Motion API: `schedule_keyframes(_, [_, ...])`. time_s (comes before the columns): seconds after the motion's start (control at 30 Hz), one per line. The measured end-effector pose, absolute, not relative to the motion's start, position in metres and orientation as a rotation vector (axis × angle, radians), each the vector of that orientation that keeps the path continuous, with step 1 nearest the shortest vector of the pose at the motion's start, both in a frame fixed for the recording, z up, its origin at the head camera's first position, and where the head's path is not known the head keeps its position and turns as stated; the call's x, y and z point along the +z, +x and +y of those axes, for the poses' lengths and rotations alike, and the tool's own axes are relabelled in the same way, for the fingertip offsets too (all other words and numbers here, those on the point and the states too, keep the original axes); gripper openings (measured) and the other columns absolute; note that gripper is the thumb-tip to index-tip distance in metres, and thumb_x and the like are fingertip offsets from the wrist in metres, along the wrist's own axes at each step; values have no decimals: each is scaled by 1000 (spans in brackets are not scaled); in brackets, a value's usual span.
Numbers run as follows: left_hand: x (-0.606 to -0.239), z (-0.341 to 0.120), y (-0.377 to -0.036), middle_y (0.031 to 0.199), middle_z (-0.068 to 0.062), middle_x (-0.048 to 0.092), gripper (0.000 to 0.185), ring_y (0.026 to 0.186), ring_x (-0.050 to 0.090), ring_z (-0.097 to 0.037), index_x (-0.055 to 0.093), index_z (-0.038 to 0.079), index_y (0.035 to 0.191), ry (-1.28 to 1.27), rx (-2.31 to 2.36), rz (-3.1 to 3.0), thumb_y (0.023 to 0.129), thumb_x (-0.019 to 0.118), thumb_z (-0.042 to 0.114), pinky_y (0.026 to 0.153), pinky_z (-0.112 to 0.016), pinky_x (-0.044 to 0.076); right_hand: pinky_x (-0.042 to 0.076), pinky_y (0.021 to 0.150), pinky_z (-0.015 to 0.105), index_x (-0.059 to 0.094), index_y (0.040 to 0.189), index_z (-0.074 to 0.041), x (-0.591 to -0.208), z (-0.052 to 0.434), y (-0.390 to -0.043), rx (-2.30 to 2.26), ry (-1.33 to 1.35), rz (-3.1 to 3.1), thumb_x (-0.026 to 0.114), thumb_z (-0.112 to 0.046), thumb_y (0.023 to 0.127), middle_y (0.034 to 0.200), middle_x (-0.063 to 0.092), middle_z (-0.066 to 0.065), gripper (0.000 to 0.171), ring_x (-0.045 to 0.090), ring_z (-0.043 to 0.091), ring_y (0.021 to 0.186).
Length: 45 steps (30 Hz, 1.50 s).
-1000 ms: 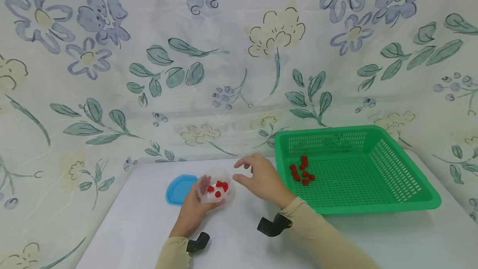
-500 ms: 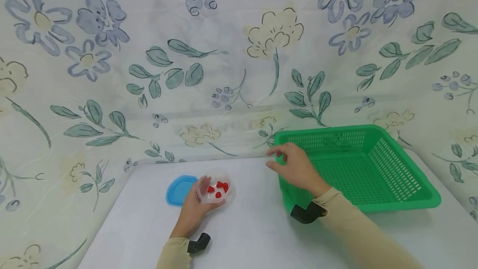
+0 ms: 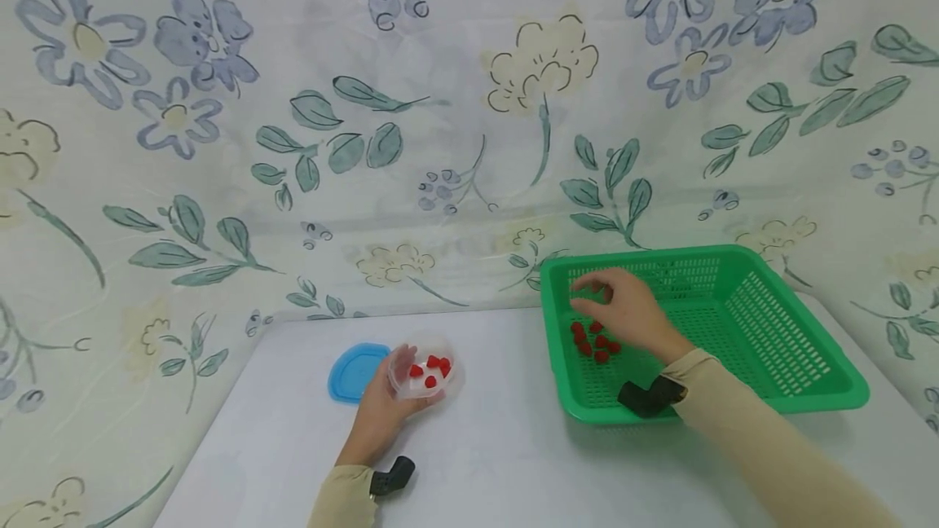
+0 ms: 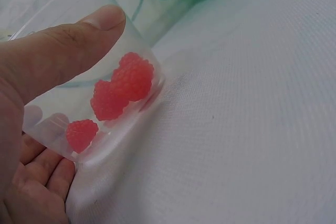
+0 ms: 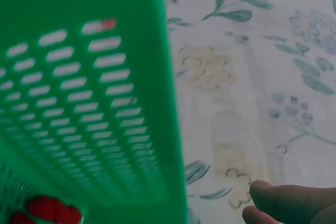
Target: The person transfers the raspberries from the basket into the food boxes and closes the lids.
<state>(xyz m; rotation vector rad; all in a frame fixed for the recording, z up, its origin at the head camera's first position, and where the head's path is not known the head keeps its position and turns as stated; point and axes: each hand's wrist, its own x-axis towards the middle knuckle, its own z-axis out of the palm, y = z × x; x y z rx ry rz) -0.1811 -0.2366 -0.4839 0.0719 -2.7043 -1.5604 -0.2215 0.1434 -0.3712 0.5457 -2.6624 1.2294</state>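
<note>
My left hand (image 3: 383, 410) holds a clear plastic cup (image 4: 58, 3), thumb on the near side and fingers behind and under it. Several red raspberries (image 4: 133, 80) lie at the bottom of the cup. A green slotted basket (image 3: 800, 406) stands to the right. Over its left part hovers my right hand (image 3: 623, 308), fingers bent loosely, nothing seen between them. Just below it, more raspberries (image 3: 601, 356) lie clustered on the basket floor, some partly hidden by the hand. In the right wrist view only the fingertips (image 5: 283, 198) show, beside the basket wall.
A blue lid (image 3: 352, 375) lies flat on the white tabletop (image 3: 499, 463), left of the cup and partly behind the left hand. A flower-patterned curtain (image 3: 455, 137) hangs along the back, close behind the basket.
My right hand has moved right, from beside the cup, over the basket's left rim, to above the raspberries. The left hand and cup stay almost where they were.
</note>
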Motion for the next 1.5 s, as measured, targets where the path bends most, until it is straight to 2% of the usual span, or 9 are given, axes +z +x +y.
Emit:
schedule_keyframes(0.13, [-484,-236,-181,153,-2,46,100,144,37,-28,33,19,154,70,-1549,-2707,74,90,35,115,-52,34,40,62,36,69,122,-4,-374,159,-231,1223,519,-2711,69,-24,97,98,61,10,32,47,22,76])
schedule_keyframes(0.33, [-484,-235,-181,154,-3,45,100,144,37,-29,33,18,154,72,-1542,-2712,74,90,34,114,-53,36,49,79,46,68,125,-2,-381,180,-244,1212,491,-2765,67,-26,98,123,63,21,35,57,31,100])
schedule_keyframes(0.47, [-485,-235,-181,154,-3,45,99,144,37,-29,34,19,154,80,-1543,-2709,74,90,32,113,-53,36,49,89,54,66,126,0,-386,191,-251,1229,498,-2782,65,-25,99,127,61,24,37,56,39,113])
schedule_keyframes(0.67, [-486,-235,-181,153,-3,47,100,144,37,-29,35,19,153,81,-1565,-2691,73,91,35,114,-53,34,48,95,58,64,128,2,-393,201,-260,1245,480,-2846,64,-26,100,134,57,28,40,53,45,120])
schedule_keyframes(0.73, [-486,-235,-181,152,-3,47,100,144,37,-28,35,18,153,77,-1560,-2690,73,91,36,115,-53,33,48,94,58,64,128,3,-395,202,-263,1246,471,-2872,63,-27,100,134,56,29,40,53,46,121])
schedule_keyframes(1.07, [-484,-236,-180,152,-3,48,100,143,39,-28,35,17,154,63,-1574,-2673,73,91,34,115,-52,34,53,80,49,65,123,6,-404,203,-275,1246,451,-3001,64,-24,99,115,62,25,39,60,37,100])
schedule_keyframes(1.23, [-485,-236,-180,152,-2,48,98,143,40,-26,36,16,154,60,-1594,-2656,74,91,29,115,-49,34,53,79,51,66,120,7,-409,201,-279,1196,506,-3039,65,-21,98,116,62,27,35,61,38,99])
schedule_keyframes(1.43, [-486,-236,-181,152,-1,48,99,143,39,-26,36,17,154,80,-1586,-2668,73,91,33,115,-51,34,54,75,42,68,118,6,-417,200,-285,1222,529,-3104,70,-17,95,114,63,23,33,61,32,95])
schedule_keyframes(1.5, [-486,-236,-181,152,-1,48,100,143,39,-26,35,18,154,86,-1575,-2676,73,91,35,115,-52,34,54,77,42,67,119,7,-419,200,-286,1239,505,-3132,70,-18,94,117,63,23,35,61,32,97])
